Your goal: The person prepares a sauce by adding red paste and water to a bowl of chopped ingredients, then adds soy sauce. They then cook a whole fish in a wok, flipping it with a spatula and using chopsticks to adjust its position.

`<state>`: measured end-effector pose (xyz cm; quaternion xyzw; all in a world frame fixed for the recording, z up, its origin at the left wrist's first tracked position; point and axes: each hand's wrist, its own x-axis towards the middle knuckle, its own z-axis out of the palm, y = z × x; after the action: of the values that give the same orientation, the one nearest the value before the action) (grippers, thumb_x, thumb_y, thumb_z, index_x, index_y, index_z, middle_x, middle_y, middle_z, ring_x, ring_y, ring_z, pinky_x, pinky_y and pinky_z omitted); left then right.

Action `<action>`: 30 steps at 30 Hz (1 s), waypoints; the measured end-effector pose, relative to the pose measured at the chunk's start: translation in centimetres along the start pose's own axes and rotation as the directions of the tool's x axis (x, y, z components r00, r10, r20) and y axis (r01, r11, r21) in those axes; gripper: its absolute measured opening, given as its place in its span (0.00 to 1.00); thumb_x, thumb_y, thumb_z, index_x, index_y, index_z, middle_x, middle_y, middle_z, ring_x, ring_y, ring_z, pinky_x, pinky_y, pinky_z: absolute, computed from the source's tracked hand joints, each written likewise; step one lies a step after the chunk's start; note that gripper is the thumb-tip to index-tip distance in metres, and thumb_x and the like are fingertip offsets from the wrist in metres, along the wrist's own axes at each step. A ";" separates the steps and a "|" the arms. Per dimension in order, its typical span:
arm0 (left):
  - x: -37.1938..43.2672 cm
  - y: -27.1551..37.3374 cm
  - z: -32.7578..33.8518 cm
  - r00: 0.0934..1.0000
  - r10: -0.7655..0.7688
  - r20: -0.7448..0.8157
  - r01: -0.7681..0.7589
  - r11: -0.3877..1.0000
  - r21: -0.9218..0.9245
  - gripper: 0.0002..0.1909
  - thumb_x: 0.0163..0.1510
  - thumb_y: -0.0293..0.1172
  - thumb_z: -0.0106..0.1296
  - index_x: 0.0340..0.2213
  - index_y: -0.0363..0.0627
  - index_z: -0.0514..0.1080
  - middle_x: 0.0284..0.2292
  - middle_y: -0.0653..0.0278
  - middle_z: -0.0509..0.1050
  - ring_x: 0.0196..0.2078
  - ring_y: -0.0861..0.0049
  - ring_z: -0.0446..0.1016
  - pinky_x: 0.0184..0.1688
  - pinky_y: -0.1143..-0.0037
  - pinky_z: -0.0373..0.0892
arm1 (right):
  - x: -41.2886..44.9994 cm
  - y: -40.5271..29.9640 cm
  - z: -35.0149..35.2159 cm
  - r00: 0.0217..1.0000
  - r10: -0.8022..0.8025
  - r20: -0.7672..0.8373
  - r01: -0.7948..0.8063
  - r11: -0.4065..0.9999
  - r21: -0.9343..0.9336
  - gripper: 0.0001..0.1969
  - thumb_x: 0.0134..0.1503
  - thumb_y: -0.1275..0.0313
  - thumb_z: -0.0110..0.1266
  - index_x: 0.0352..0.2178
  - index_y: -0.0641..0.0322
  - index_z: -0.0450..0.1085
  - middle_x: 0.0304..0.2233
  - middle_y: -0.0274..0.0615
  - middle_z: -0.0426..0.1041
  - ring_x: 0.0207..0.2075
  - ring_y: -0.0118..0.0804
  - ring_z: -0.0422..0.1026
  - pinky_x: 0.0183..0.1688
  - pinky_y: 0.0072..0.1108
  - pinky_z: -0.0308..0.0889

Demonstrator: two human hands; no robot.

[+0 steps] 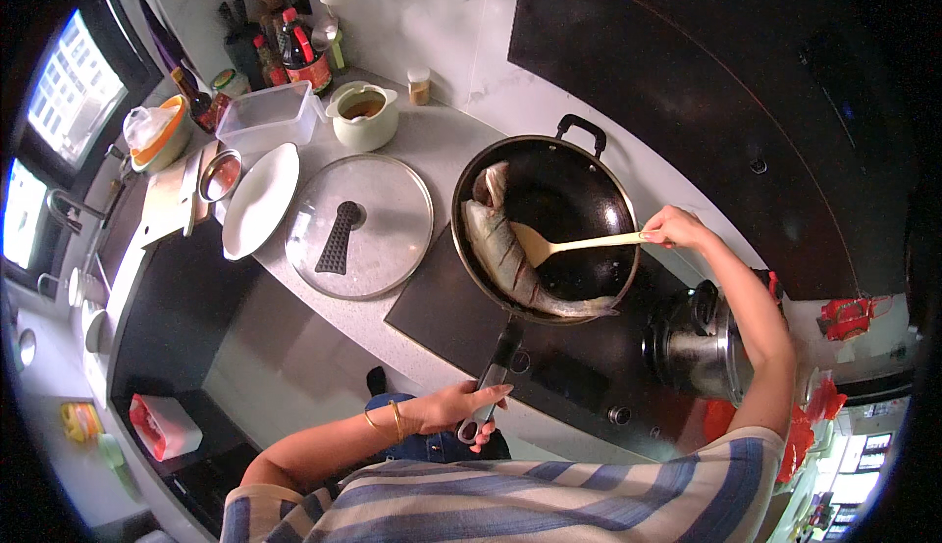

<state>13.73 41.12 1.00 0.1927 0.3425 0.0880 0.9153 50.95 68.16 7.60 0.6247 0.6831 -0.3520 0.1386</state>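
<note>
My left hand (475, 405) is wrapped around the long handle (497, 363) of a dark wok (567, 175) that sits on the black cooktop (441, 307). Inside the wok a whole fish (503, 249) with slashes cut across its side lies against the left wall. Its tail reaches the front rim. My right hand (673, 226), out past the wok's right rim, grips the end of a pale spatula (596, 242). The spatula's blade touches the fish's side and is partly tucked by it; whether it reaches underneath I cannot tell.
A glass lid (390, 226) lies left of the wok, beside a white oval plate (261, 201). Behind stand a pale green pot (364, 131), a clear plastic container (265, 120) and sauce bottles (305, 61). At right is a steel pot (695, 352); a range hood (662, 101) overhangs the back.
</note>
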 end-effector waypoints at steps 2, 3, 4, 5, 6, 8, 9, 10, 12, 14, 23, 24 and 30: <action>-0.2 0.2 0.1 1.000 0.008 0.005 -0.008 1.000 0.006 0.25 0.55 0.52 0.43 0.35 0.37 0.59 0.18 0.61 0.67 0.18 0.76 0.68 0.20 0.74 0.70 | 0.0 -0.8 0.8 0.997 -0.005 -0.080 0.000 0.998 -0.061 0.10 0.48 0.61 0.55 0.24 0.54 0.76 0.11 0.29 0.65 0.15 0.22 0.61 0.23 0.20 0.56; -0.3 0.2 0.1 1.000 0.010 0.009 -0.010 1.000 0.007 0.25 0.55 0.52 0.43 0.35 0.37 0.59 0.18 0.61 0.67 0.18 0.76 0.68 0.21 0.74 0.70 | -0.4 -1.4 1.0 0.993 -0.008 -0.117 -0.003 0.996 -0.090 0.11 0.48 0.59 0.55 0.24 0.53 0.76 0.11 0.29 0.65 0.15 0.22 0.61 0.24 0.20 0.56; 0.0 0.1 -0.1 1.000 0.002 0.001 -0.002 1.000 0.001 0.25 0.56 0.52 0.43 0.35 0.37 0.59 0.19 0.61 0.67 0.18 0.76 0.68 0.21 0.74 0.70 | -0.8 -1.7 0.4 0.995 0.007 -0.097 -0.016 0.995 -0.095 0.12 0.47 0.56 0.54 0.23 0.50 0.76 0.11 0.28 0.65 0.17 0.22 0.63 0.25 0.21 0.57; 0.0 0.2 0.0 1.000 0.007 -0.002 -0.007 1.000 0.002 0.25 0.56 0.52 0.43 0.36 0.37 0.59 0.19 0.61 0.67 0.19 0.76 0.68 0.21 0.74 0.70 | -0.6 -1.9 0.3 0.992 0.013 -0.124 -0.029 0.991 -0.134 0.12 0.47 0.56 0.54 0.23 0.49 0.76 0.11 0.27 0.65 0.17 0.22 0.63 0.25 0.22 0.57; 0.0 0.4 0.1 1.000 0.010 -0.001 -0.010 1.000 0.010 0.25 0.56 0.52 0.43 0.36 0.37 0.59 0.19 0.61 0.67 0.19 0.76 0.68 0.21 0.74 0.70 | -0.5 -2.1 0.4 0.987 0.024 -0.157 -0.051 0.984 -0.169 0.12 0.47 0.56 0.54 0.22 0.48 0.76 0.10 0.27 0.65 0.18 0.22 0.64 0.26 0.22 0.57; -0.2 0.8 0.3 1.000 -0.001 -0.015 0.001 1.000 0.021 0.24 0.56 0.51 0.43 0.36 0.37 0.59 0.19 0.61 0.67 0.19 0.76 0.68 0.21 0.73 0.70 | -0.8 -2.4 1.5 0.983 -0.025 -0.183 -0.011 0.981 -0.193 0.11 0.47 0.55 0.54 0.21 0.46 0.76 0.10 0.27 0.65 0.18 0.23 0.65 0.26 0.24 0.58; -0.4 0.8 0.5 0.999 -0.015 -0.032 0.016 1.000 0.019 0.24 0.56 0.51 0.43 0.36 0.38 0.59 0.19 0.61 0.67 0.19 0.76 0.68 0.21 0.73 0.70 | -1.5 -3.2 1.7 0.984 -0.004 -0.180 -0.021 0.990 -0.137 0.12 0.47 0.56 0.54 0.20 0.50 0.75 0.10 0.26 0.65 0.15 0.21 0.63 0.23 0.19 0.56; -0.5 0.8 0.6 0.998 -0.029 -0.050 0.030 0.999 0.017 0.24 0.57 0.51 0.42 0.36 0.38 0.59 0.19 0.61 0.67 0.19 0.76 0.68 0.21 0.73 0.70 | -1.3 -2.6 1.6 0.982 0.001 -0.187 -0.026 0.991 -0.130 0.13 0.46 0.55 0.54 0.19 0.49 0.75 0.10 0.26 0.65 0.15 0.21 0.63 0.23 0.19 0.56; -0.2 0.9 0.6 0.999 -0.031 -0.027 0.031 0.999 0.015 0.24 0.57 0.51 0.43 0.37 0.38 0.59 0.19 0.61 0.67 0.19 0.75 0.68 0.21 0.73 0.70 | -0.9 -2.0 1.0 0.977 0.008 -0.212 -0.038 0.990 -0.138 0.13 0.46 0.55 0.55 0.19 0.50 0.75 0.10 0.26 0.65 0.15 0.21 0.63 0.23 0.19 0.55; -0.3 1.0 0.5 0.999 -0.034 -0.029 0.034 0.999 0.010 0.24 0.56 0.51 0.43 0.37 0.38 0.59 0.19 0.61 0.67 0.19 0.75 0.68 0.21 0.73 0.70 | -0.5 -2.4 1.5 0.966 -0.011 -0.259 -0.034 0.985 -0.168 0.13 0.46 0.55 0.55 0.18 0.50 0.75 0.09 0.26 0.64 0.15 0.21 0.62 0.23 0.20 0.55; -0.2 0.6 0.7 0.998 -0.021 -0.058 0.022 0.999 0.027 0.26 0.56 0.52 0.43 0.38 0.36 0.59 0.18 0.61 0.67 0.18 0.75 0.68 0.20 0.73 0.70 | 0.1 0.3 1.5 0.995 -0.064 -0.074 0.089 0.911 0.404 0.10 0.47 0.68 0.56 0.18 0.66 0.73 0.08 0.30 0.61 0.10 0.19 0.56 0.13 0.16 0.46; -0.2 0.7 0.8 0.998 -0.019 -0.060 0.021 0.999 0.034 0.26 0.56 0.52 0.43 0.38 0.36 0.59 0.18 0.61 0.67 0.18 0.75 0.68 0.20 0.73 0.70 | 0.0 1.4 1.3 0.995 -0.031 -0.099 0.071 0.901 0.428 0.10 0.47 0.69 0.56 0.19 0.67 0.73 0.08 0.31 0.61 0.10 0.19 0.57 0.13 0.16 0.46; -0.3 0.2 0.5 0.998 0.003 -0.057 0.000 0.999 0.047 0.26 0.55 0.53 0.44 0.37 0.37 0.60 0.18 0.62 0.67 0.18 0.76 0.68 0.20 0.74 0.70 | -3.7 0.2 -1.4 0.941 0.113 -0.319 -0.108 0.994 0.033 0.14 0.47 0.61 0.55 0.21 0.62 0.75 0.17 0.37 0.73 0.13 0.25 0.66 0.18 0.22 0.61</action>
<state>13.82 41.07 1.58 0.2120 0.3704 0.0859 0.9003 52.14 66.29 10.91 0.7117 0.6579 -0.2429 0.0408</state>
